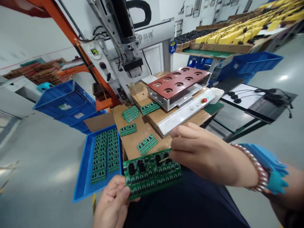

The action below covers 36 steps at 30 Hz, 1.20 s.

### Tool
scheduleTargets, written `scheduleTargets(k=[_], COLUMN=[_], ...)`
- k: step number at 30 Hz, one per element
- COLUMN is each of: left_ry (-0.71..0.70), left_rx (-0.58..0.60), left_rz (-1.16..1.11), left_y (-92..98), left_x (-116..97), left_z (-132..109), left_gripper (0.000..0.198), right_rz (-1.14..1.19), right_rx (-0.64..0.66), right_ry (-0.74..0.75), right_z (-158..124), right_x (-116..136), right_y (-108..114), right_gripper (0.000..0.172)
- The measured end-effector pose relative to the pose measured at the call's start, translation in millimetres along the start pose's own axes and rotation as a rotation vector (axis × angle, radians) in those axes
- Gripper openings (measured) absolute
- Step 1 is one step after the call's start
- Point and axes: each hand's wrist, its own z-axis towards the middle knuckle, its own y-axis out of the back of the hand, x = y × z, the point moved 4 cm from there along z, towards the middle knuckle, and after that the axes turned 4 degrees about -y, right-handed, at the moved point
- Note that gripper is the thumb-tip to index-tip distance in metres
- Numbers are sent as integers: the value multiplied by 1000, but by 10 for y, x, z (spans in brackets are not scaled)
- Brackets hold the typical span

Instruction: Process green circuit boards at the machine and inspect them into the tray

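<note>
My left hand [116, 199] grips a green circuit board [152, 177] by its left end, thumb on top, and holds it tilted above my lap. Several round black components stand in a row along the board's upper part. Over the board's right end is my right hand [194, 152], fingers pinched on a thin pale stick [164, 159]. The stick's tip points at one black component [158, 159] and seems to touch it. My right hand hides the board's upper right corner.
More circuit boards [147, 144] lie on the brown worktable [133, 145]. A blue tray [82, 177] at the left holds rows of boards. Behind stands a machine with a red fixture plate [179, 80] and a red button [204, 100]. Blue crates [64, 101] are stacked at the left.
</note>
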Motion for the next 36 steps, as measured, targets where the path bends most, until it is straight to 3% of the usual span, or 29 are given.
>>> scheduleTargets(k=[24, 36], left_ry=[15, -3], left_rx=[-30, -67], left_rz=[12, -9], left_y=[49, 56], left_x=[22, 18], left_z=[-11, 6], left_gripper=[22, 21], right_rz=[-16, 95], right_rx=[-3, -120], right_ry=[-99, -122], right_z=[-24, -174], right_x=[-60, -84], right_y=[62, 65], right_gripper=[26, 20])
